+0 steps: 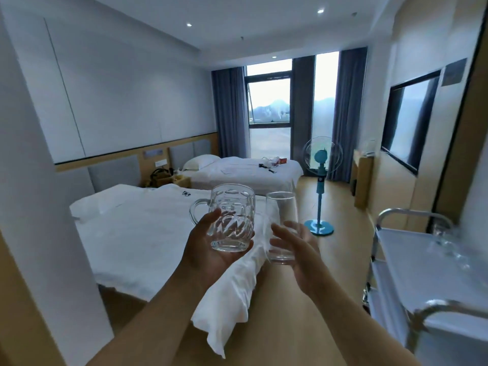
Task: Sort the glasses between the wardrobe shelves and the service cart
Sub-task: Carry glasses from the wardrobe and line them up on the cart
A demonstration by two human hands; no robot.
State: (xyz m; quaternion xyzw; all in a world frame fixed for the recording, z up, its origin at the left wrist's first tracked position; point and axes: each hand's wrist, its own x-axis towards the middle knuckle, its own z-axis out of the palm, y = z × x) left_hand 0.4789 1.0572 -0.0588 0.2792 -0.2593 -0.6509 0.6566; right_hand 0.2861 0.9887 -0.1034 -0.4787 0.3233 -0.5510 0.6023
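I hold two clear glasses in the air in front of me, above the foot of a white bed [137,233]. My left hand [208,249] cups a dimpled glass mug [228,217] from below and behind, fingers curled round its lower body; its handle [196,211] points left, unused. My right hand [293,249] wraps a tall straight tumbler [281,223] near its base, thumb on the near side. Both grips are closed on glass. The two glasses stand upright, just beside each other, not touching.

The mug looks thick and heavy, so its handle would likely give a surer hold. The tumbler looks thin, smooth, slippery and breakable; a hold round its middle seems safest.

To my right stands the metal service cart [390,233], with blurred glassware [446,241] on its top shelf. Beyond it, a blue standing fan [320,175].
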